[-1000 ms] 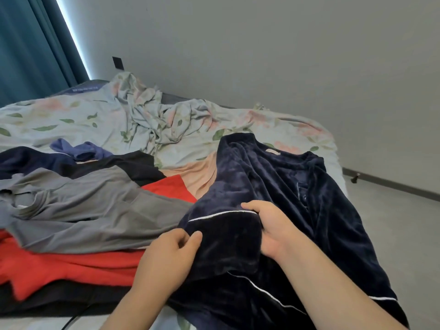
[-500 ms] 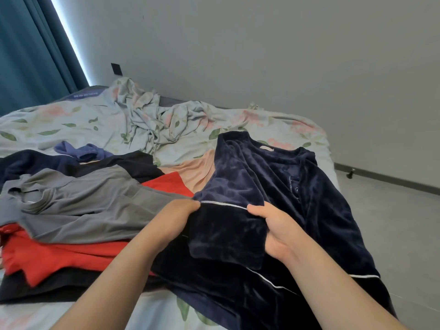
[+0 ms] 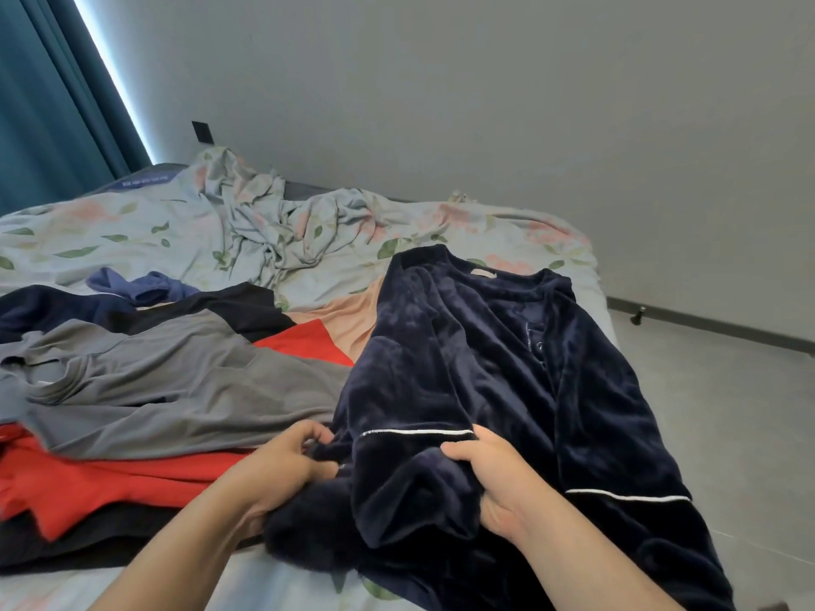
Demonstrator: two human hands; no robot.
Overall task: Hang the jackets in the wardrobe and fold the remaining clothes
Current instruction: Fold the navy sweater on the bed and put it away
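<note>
Both hands on navy velvet garment (image 3: 494, 372), spread across bed (image 3: 132, 231) at right. Left hand (image 3: 282, 465) clutches bunched fabric; right hand (image 3: 494, 478) grips white-piped sleeve cuff. Grey garment (image 3: 176, 381), red garment (image 3: 88, 482) piled left.

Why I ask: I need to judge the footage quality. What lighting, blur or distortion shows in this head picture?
Head view: soft, even light, with one bright strip beside the teal curtain; wide-angle tilt slants the wall and floor line; mild softness on the left hand and right hand gripping the navy fleece garment, whose dark pile hides detail; no glare.
</note>
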